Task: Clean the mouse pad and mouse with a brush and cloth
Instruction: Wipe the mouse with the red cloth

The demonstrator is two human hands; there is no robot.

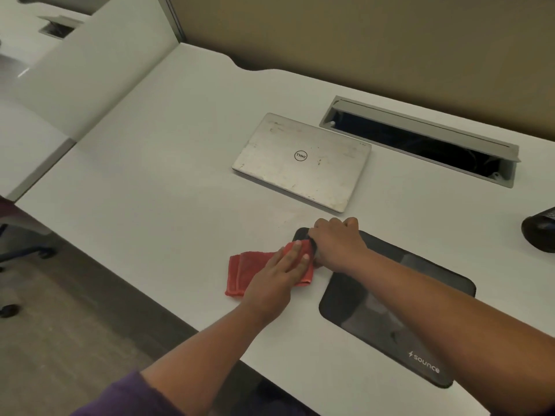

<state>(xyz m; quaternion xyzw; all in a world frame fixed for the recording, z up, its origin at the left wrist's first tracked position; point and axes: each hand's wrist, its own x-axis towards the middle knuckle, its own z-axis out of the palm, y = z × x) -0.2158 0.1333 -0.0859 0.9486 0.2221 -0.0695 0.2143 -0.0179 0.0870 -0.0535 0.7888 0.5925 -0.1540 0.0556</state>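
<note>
While my right hand [335,244] curls its fingers around a small black mouse [304,235] at the far left corner of the flat black rectangular mouse pad [399,307], my left hand [285,265] lies with straight fingers pressed flat on a folded red cloth [249,271]. Only a dark sliver of the mouse shows past my knuckles, so I cannot tell whether it is lifted or resting on the pad. My fingertips bring the cloth's right end right up against the mouse, and the rest of the cloth trails left onto the bare white desk [150,190], just off the pad's edge. White "sounce" lettering sits at the pad's near right corner. I see no brush anywhere.

Beyond my hands a closed silver Dell laptop [303,160] lies flat, its scuffed lid up. Behind it a long grey cable tray [420,139] is sunk into the desk with its flap raised; the inside is dark, and what looks like black cabling is too dim to tell for sure. A black rounded object [540,232] is cut off at the right edge.

A tan partition wall [360,40] backs the desk, a white divider panel [99,76] bounds its left side, and grey floor [60,325] with a chair base [27,253] shows lower left.
</note>
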